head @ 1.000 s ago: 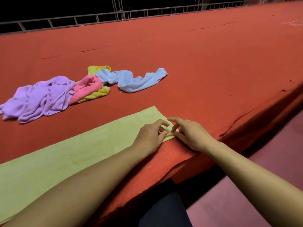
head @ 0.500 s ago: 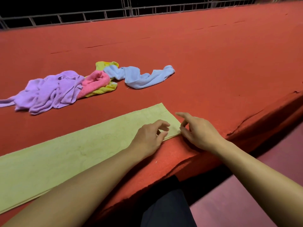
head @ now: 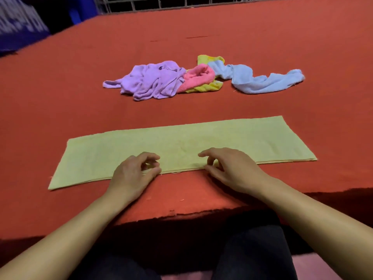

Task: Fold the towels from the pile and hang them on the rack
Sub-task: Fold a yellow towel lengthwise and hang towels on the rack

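Both hands have shifted from the right-hand end to the near edge's middle of the long pale-green terry towel (head: 181, 146), lying flat on the red felt counter (head: 60, 87) at frame centre. The left hand (head: 131, 174) pinches that edge with curled fingers; the right hand (head: 232, 168) rests there, fingers loosely bent (grip unclear), so another fold likely comes next.

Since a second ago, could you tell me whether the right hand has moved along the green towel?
Yes. The right hand has moved from the green towel's right corner to the middle of its near edge, beside the left hand.
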